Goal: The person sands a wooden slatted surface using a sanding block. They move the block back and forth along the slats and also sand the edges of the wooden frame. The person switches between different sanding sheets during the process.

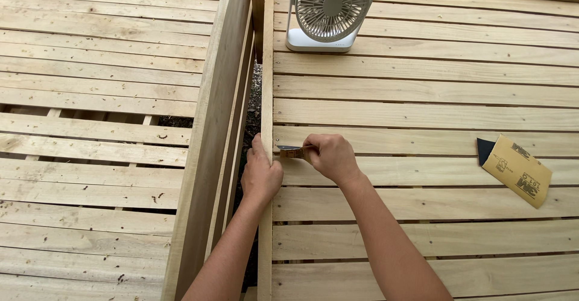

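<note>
My right hand (332, 156) pinches a small folded piece of sandpaper (294, 151) and presses it on a pale wooden slat near the left edge of a slatted panel (422, 117). My left hand (260, 173) grips the upright edge board (267, 84) of that panel, thumb resting along it, right beside the sandpaper. Both forearms reach up from the bottom of the view.
A small white desk fan (329, 10) stands on the slats at the top. A folded sheet of tan sandpaper (517, 169) with a dark underside lies at the right. A tall plank (211, 138) on edge separates this panel from another slatted panel (90, 126) at the left.
</note>
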Tool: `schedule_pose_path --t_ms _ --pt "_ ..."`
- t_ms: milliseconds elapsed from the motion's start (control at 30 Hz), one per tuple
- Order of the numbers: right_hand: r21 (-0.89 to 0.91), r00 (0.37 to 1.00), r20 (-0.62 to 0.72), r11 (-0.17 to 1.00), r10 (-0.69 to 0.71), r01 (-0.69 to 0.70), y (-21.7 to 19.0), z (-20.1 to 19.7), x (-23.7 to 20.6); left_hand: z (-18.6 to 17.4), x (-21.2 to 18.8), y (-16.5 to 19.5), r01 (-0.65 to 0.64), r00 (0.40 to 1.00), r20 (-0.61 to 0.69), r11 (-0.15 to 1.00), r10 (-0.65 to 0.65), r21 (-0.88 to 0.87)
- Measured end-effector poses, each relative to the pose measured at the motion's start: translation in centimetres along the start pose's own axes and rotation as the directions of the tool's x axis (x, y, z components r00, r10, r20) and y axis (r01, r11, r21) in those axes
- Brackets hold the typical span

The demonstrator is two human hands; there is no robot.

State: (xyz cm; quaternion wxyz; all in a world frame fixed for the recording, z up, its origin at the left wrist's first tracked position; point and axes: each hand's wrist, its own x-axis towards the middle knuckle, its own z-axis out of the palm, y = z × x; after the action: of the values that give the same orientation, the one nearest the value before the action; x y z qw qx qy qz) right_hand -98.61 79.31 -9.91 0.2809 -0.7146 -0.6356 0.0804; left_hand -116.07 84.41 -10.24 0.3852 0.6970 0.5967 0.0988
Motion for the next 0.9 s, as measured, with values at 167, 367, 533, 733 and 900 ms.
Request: schedule_pose_path --t_ms 167,367,533,733,900 --pt "-0.064 0.991 -0.111 0.996 -0.075 0.068 -0.2 -0.7 0.1 -0.1 -0.2 0.3 0.035 0.999 0.031 0.999 -0.035 -0.001" --pt "-0.327 0.955 -0.247 0.942 -0.165 0.078 -0.2 1.1 -0.2 0.2 0.0 -0.2 -0.022 1.000 -0.019 1.000 0.022 -0.009" --pt "-0.287 0.983 -0.034 0.944 -0.178 0.161 -0.9 3.8 -1.2 0.6 0.3 -0.7 -0.017 1.000 -0.019 1.000 0.016 -0.020" --pt "-0.060 0.996 0.085 0.998 -0.028 0.033 -1.8 5.6 -0.8 0.7 0.5 -0.9 -0.021 0.999 -0.033 0.999 0.020 -0.027" --pt "-0.207 0.992 0.083 0.973 -0.090 0.106 -1.9 5.3 -0.4 0.4 0.3 -0.6 -0.017 0.999 -0.036 0.999 0.016 -0.031"
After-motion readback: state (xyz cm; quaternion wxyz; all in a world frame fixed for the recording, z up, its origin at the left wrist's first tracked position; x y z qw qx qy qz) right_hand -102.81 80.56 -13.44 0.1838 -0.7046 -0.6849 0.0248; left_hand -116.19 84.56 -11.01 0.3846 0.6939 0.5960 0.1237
